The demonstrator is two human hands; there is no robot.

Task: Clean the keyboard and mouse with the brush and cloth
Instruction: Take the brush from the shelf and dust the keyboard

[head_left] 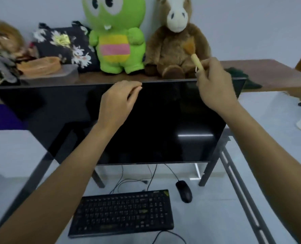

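Keyboard point(122, 213) nearest me, mouse point(184, 191) just beside; right hand point(214, 85) grasping brush point(196, 63), left hand point(118, 101) loosely curled, holding nothing.

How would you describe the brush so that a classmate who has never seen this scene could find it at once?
Start at the big black monitor and look just above its top right edge, in front of the brown horse plush. There the right hand holds the brush upright. Its pale wooden handle and orange-tan bristles set it apart.
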